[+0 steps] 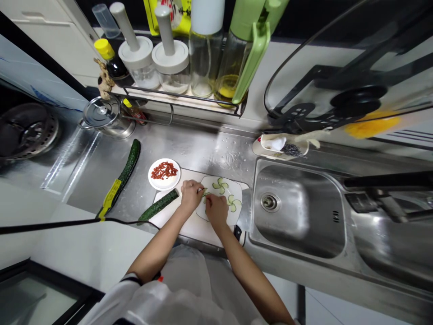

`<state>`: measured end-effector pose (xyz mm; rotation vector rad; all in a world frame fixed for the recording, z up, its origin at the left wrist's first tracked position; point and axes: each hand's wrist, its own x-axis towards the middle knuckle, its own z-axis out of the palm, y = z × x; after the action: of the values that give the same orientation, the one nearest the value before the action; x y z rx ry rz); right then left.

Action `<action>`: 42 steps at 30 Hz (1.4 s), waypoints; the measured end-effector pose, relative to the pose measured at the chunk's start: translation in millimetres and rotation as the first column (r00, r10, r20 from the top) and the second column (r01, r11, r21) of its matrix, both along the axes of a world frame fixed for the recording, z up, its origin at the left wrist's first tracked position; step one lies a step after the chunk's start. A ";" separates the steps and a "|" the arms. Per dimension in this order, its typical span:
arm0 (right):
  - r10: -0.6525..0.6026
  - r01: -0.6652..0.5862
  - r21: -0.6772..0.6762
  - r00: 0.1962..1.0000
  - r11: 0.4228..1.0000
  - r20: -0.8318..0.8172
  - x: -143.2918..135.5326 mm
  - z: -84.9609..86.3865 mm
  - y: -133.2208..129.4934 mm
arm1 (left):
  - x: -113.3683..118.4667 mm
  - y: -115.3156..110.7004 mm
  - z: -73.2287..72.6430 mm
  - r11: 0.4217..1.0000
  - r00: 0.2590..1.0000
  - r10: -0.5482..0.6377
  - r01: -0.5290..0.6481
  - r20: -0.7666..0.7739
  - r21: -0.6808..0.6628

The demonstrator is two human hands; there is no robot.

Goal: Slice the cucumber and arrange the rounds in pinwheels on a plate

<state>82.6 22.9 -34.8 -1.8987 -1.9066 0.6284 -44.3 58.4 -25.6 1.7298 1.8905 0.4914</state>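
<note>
On a cutting board point(189, 229) lies a white plate point(219, 220) with thin cucumber slices point(220, 185) fanned into pinwheels. My left hand point(191, 195) is closed over the plate's left edge, pinching a cucumber slice point(204, 192). Close beside it, my right hand point(217, 210) is closed with curled fingers at the same spot; its fingertips are partly hidden, and I cannot make out what they hold. A cut piece of cucumber point(158, 205) rests on the board left of my hands. Behind it stands a small white dish point(156, 184) of small red pieces.
A knife point(244, 212) lies at the board's right edge, beside the steel sink point(297, 216). Left on the counter is a whole cucumber point(130, 160) with a yellow label. A lidded pot point(110, 119) stands behind, below a rack point(189, 100) of jars and bottles.
</note>
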 end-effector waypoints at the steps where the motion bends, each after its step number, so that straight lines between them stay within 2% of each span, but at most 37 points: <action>1: 0.003 -0.004 0.009 1.000 1.000 0.015 -0.6 0.3 -0.2 | 0.3 -0.2 -0.2 1.000 1.000 0.000 0.000 -0.001 0.002; 12: 0.004 -0.006 0.096 1.000 0.995 0.029 -1.8 -0.2 -5.3 | 0.4 -1.7 0.1 1.000 1.000 0.005 -0.005 -0.002 -0.002; 16: 0.010 -0.012 0.059 0.999 0.998 0.043 -1.5 0.5 -5.2 | 1.1 -2.0 0.2 1.000 1.000 0.009 -0.009 0.010 -0.002; 20: 0.024 -0.026 0.053 0.999 0.998 0.040 -0.1 5.0 -5.9 | -3.9 -3.3 6.5 0.999 0.999 0.020 -0.022 0.038 0.047; 23: 0.038 -0.041 0.087 0.999 0.995 0.036 3.1 9.1 -9.1 | -19.7 -4.9 14.1 0.991 0.998 0.066 -0.068 0.019 0.114; 27: 0.048 -0.051 0.097 0.998 0.994 0.037 10.0 12.5 -16.3 | -57.5 -6.9 23.2 0.965 0.965 0.238 -0.222 -0.111 0.140; 31: 0.070 -0.073 0.077 0.997 0.994 0.040 17.1 13.3 -23.2 | -97.3 -7.3 27.4 0.921 0.878 0.389 -0.371 -0.278 0.118; 33: 0.086 -0.089 0.074 0.995 0.993 0.047 19.2 13.7 -25.5 | -111.5 -6.0 27.0 0.903 0.831 0.425 -0.415 -0.360 0.109; 36: 0.099 -0.103 0.074 0.994 0.992 0.054 20.0 15.3 -27.4 | -123.1 -1.2 24.7 0.891 0.790 0.433 -0.448 -0.433 0.075; 42: 0.105 -0.108 0.054 0.993 0.993 0.058 18.8 19.6 -28.7 | -125.5 9.3 21.4 0.897 0.788 0.392 -0.443 -0.474 0.006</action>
<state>101.4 -5.9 -15.1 -1.8059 -2.0492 0.5525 -169.8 67.7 -4.3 1.4357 2.6208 0.1206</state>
